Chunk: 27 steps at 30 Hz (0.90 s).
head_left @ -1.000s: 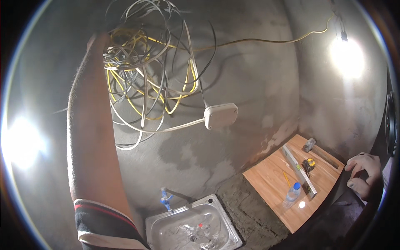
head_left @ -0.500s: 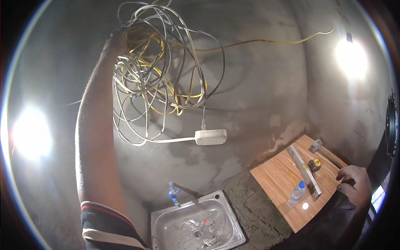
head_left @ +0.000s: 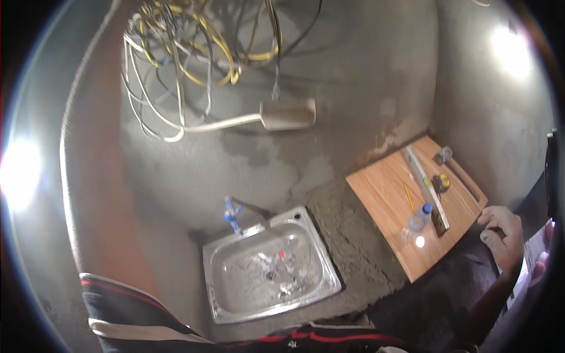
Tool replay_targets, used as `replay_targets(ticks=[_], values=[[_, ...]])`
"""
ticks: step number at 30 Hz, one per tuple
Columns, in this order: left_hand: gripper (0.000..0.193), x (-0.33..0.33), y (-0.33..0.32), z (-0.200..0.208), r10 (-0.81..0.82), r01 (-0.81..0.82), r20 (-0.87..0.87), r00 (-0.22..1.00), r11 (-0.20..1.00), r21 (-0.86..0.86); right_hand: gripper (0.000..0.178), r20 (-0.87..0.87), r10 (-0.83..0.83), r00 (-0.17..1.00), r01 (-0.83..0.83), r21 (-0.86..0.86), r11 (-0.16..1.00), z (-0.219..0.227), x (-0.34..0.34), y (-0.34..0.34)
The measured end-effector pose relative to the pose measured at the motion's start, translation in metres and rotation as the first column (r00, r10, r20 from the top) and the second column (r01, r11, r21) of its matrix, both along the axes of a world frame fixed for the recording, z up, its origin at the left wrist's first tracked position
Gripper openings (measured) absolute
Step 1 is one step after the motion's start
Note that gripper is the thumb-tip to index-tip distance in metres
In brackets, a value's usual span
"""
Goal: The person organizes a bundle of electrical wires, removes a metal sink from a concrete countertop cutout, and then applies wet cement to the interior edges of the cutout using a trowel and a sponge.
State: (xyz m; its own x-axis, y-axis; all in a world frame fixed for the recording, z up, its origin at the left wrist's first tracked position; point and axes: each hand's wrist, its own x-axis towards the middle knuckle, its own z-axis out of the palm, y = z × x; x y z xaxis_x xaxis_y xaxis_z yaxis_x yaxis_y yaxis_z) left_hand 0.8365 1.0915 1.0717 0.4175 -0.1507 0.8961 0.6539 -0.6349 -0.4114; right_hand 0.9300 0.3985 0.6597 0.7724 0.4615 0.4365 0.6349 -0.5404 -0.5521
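My left arm reaches up along the left side, and its hand is past the top edge, out of view. Beside that arm, a tangle of white, grey and yellow cables hangs in front of the wall. From it hangs a pale extension socket block. My right hand is at the right, close to the near right corner of a wood-patterned board. Its fingers are loosely bent, the thumb apart from them, with nothing seen between. On the board lie a hammer, a spirit level, a tape measure and a yellow pencil.
A plastic bottle with a blue cap is also on the board. A steel sink is set in rough mortar, below a blue-handled tap. Bright lamps shine at both sides against grey plastered walls.
My view has tilted downward, so the cables, sink and board appear higher. My left hand has left the picture at the top. My right hand stays near the board's corner.
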Motion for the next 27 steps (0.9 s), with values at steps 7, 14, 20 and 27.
replay_targets(ticks=[7, 14, 20, 27], values=[[0.036, -0.047, -0.038, -0.106, -0.139, 0.135, -0.049, 0.989, 0.987, -0.085, 0.03, 0.001, 0.078, 0.997, -0.078, -0.032, 0.996, -0.014, 0.007, -0.011], [0.033, -0.121, -0.097, -0.258, -0.299, 0.268, -0.049, 0.953, 0.906, -0.328, 0.039, -0.147, 0.072, 0.986, -0.073, 0.002, 0.997, -0.051, -0.005, -0.012], [0.031, -0.171, -0.141, -0.387, -0.36, 0.316, 0.045, 0.932, 0.744, -0.589, 0.035, -0.104, 0.16, 0.982, -0.164, -0.033, 0.986, -0.074, -0.014, -0.017], [0.029, -0.195, -0.178, -0.451, -0.356, 0.351, 0.142, 0.924, 0.637, -0.686, 0.038, -0.378, 0.203, 0.903, -0.18, 0.095, 0.979, -0.095, -0.024, -0.021]])
